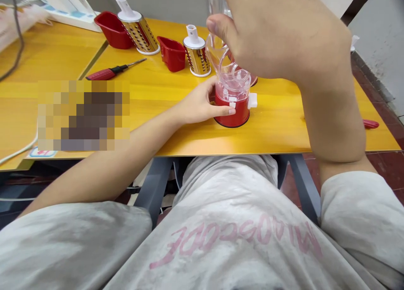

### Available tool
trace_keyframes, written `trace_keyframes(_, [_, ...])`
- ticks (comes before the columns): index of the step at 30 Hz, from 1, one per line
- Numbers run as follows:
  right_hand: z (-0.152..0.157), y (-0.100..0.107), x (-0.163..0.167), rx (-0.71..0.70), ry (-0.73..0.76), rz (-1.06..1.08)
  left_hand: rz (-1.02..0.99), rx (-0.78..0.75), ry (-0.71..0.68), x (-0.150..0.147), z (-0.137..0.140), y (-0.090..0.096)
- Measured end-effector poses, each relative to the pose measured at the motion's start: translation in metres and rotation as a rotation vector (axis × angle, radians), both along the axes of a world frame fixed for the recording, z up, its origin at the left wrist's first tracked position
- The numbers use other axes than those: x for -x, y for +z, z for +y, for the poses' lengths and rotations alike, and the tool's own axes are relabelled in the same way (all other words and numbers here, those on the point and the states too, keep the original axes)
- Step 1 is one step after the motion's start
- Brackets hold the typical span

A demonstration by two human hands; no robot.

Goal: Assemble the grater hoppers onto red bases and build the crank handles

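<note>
On the yellow table stands a rotary grater's body, with a red round base (235,115) and a clear plastic upper part (221,56). My left hand (206,102) is wrapped around the base from the left, its thumb across the front. Above it, my right hand (271,33) is closed around the clear upper part, thumb on the near side; its other fingers are mostly hidden behind. A white tab (253,100) sticks out at the right of the base. Behind it stand a small grating drum (197,56) and a larger grating drum (140,31), both metal with white tops.
A red hopper (172,53) and a bigger red hopper (112,29) rest near the drums. A red-handled screwdriver (110,72) lies at left, beside a blurred-out patch. Another red object (370,124) lies at right, partly behind my forearm. The table's front edge (236,151) runs before me.
</note>
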State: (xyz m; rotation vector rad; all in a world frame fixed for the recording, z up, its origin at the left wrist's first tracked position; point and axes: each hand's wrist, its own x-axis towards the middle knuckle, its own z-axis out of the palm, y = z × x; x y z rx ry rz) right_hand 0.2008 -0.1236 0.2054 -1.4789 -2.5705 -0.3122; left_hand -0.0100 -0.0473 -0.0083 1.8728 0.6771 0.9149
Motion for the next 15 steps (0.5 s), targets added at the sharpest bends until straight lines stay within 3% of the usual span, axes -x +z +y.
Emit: trace_keyframes(15, [-0.0072,0.002,0.0078,-0.072,-0.013,-0.053,-0.084,0.029,-0.006,-0.0045,0.0017,-0.005])
